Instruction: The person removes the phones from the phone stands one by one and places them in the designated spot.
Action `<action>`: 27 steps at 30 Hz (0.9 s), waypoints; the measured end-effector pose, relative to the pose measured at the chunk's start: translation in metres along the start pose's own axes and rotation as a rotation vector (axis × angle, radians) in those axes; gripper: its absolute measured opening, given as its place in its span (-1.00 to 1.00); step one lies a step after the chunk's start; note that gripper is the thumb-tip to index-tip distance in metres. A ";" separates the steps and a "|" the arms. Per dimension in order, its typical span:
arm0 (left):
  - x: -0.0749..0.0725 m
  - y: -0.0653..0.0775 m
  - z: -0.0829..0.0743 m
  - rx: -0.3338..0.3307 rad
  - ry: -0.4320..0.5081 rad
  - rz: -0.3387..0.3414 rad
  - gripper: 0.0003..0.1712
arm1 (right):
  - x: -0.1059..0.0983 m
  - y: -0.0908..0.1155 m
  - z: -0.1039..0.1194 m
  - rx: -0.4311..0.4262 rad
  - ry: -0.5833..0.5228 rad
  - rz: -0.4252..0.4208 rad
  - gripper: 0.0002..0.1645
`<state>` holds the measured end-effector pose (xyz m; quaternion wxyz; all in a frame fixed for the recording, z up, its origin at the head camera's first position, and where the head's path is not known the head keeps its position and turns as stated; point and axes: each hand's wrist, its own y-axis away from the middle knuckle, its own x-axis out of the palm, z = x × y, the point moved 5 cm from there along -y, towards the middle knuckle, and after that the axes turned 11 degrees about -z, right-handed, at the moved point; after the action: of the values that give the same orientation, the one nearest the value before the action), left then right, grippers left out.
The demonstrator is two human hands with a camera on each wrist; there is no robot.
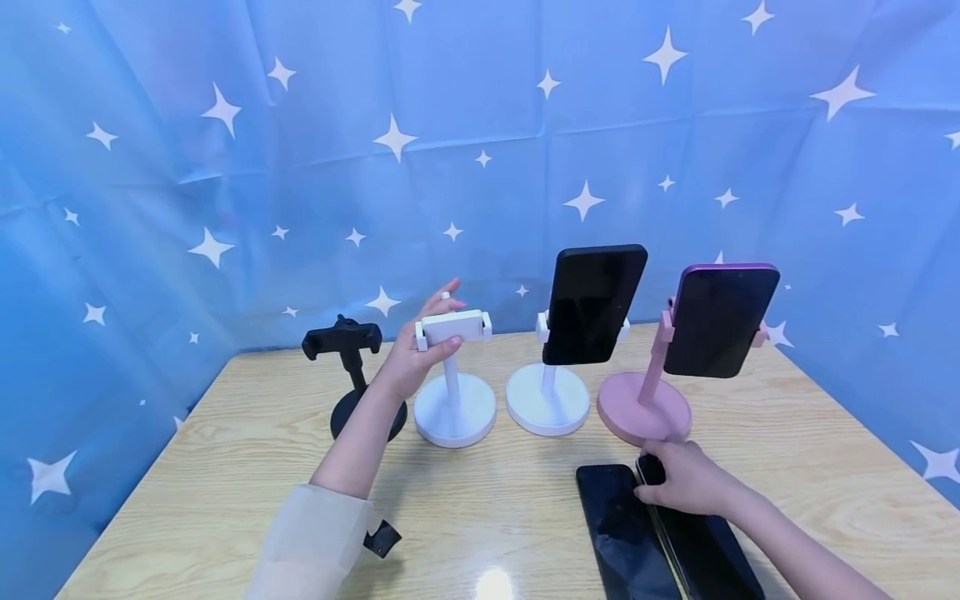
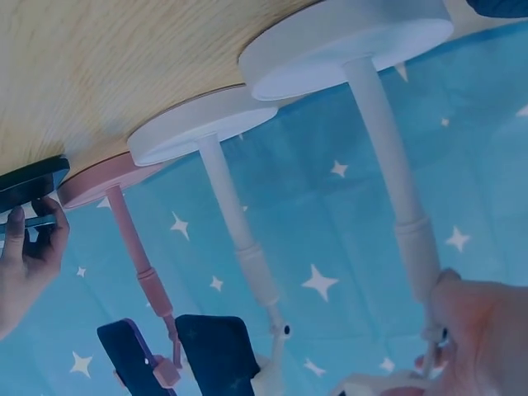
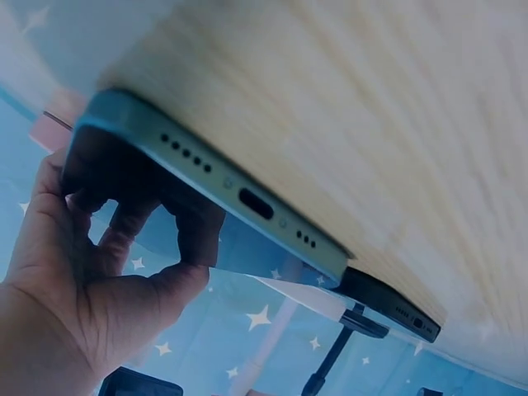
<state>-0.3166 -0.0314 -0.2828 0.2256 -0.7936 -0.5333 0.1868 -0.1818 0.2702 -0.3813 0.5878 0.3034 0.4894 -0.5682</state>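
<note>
My left hand (image 1: 412, 354) grips the clamp head (image 1: 453, 327) of an unoccupied white phone stand (image 1: 454, 412), thumb in front and fingers behind. In the left wrist view, that hand (image 2: 487, 338) is at the stand's neck, below its white post (image 2: 384, 140). My right hand (image 1: 686, 479) holds the far end of a black-screened phone (image 1: 701, 550), thumb on its left edge. The right wrist view shows this phone's pale green bottom edge (image 3: 256, 202) with its charging port, and the right hand (image 3: 107, 280) beyond. A second dark phone (image 1: 618, 521) lies alongside on the left.
Right of the gripped stand, another white stand (image 1: 547, 404) carries a black phone (image 1: 595, 304). A pink stand (image 1: 645, 408) bears a purple-edged phone (image 1: 722, 321). At left is a black stand (image 1: 342, 337), partly behind my left arm. A starry blue curtain (image 1: 480, 192) hangs behind the table.
</note>
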 end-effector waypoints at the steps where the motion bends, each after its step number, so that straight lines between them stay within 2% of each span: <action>1: 0.000 0.000 0.000 -0.008 0.004 -0.004 -0.57 | 0.000 0.000 -0.001 0.001 -0.007 0.001 -0.50; 4: -0.001 0.000 0.000 -0.023 0.010 -0.010 -0.61 | 0.001 -0.001 -0.004 0.001 -0.016 0.005 -0.44; 7: -0.001 -0.001 0.000 -0.023 0.006 -0.011 -0.54 | 0.001 0.001 -0.006 -0.010 -0.016 0.001 -0.44; 10: -0.001 0.000 0.000 -0.026 -0.006 -0.011 -0.51 | 0.001 0.002 -0.009 -0.024 -0.008 -0.003 -0.48; 19: -0.001 0.002 0.000 -0.057 0.048 -0.026 -0.49 | 0.003 0.004 -0.009 -0.021 0.025 -0.029 -0.61; 27: 0.000 0.001 0.000 -0.063 0.061 -0.025 -0.50 | 0.005 0.006 -0.009 0.023 0.044 -0.044 -0.65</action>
<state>-0.3157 -0.0322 -0.2835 0.2192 -0.7988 -0.5417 0.1426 -0.1790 0.2774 -0.3904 0.5610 0.3116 0.5022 -0.5796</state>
